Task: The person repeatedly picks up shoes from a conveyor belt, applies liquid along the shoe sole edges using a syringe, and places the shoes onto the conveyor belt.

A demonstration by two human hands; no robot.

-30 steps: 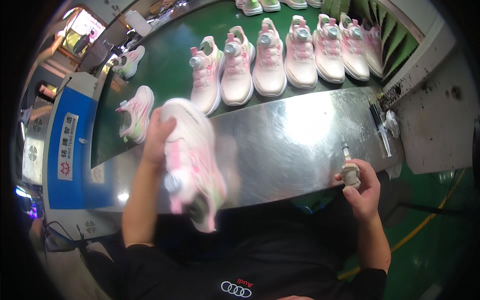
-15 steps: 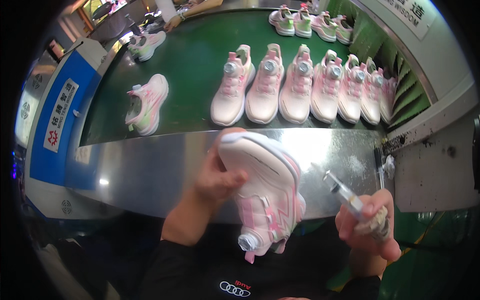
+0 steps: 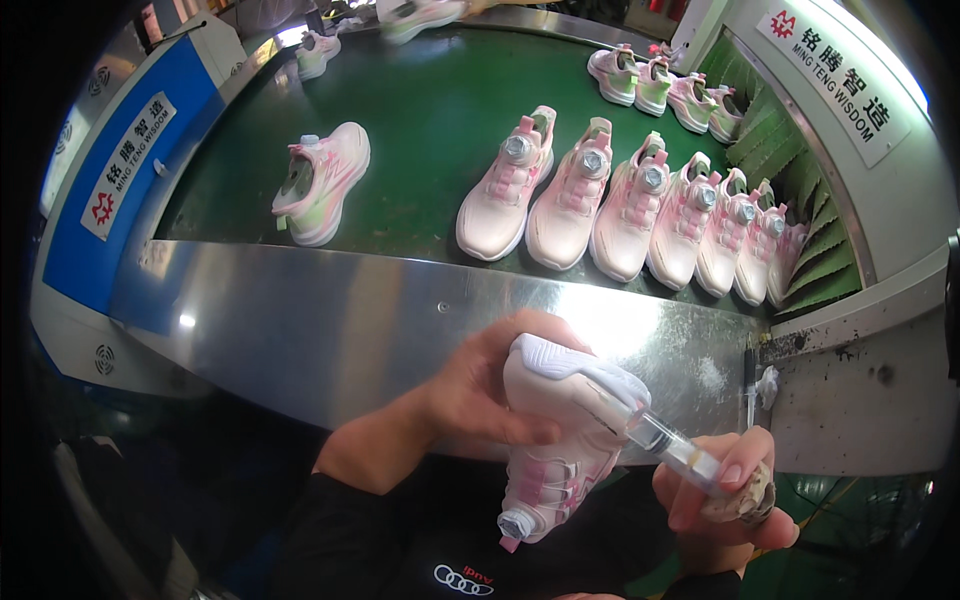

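Note:
My left hand [image 3: 468, 395] is wrapped round the toe end of a pale pink sneaker [image 3: 560, 478], held tilted with its white sole [image 3: 575, 362] facing up and away. The shoe's round silver dial [image 3: 517, 523] points down toward my dark clothing. In my right hand [image 3: 690, 500] is a clear syringe [image 3: 680, 455]. Its front end meets the seam between sole and upper on the shoe's right side; I cannot tell whether the tip touches. A crumpled whitish wad [image 3: 748, 500] is also tucked in the right hand's fingers.
Several matching sneakers [image 3: 490, 205] stand in a row on the green conveyor belt [image 3: 400, 100], beside a machine opening with green flaps [image 3: 800, 170]. One sneaker [image 3: 325, 185] lies at left. A metal ledge [image 3: 280, 300] runs before me, with a dark pen-like tool [image 3: 750, 375] at right.
The syringe has come left to the shoe's sole seam. The shoe has moved down and right and turned, showing more sole. At the far edge, a person's hand now holds a blurred shoe.

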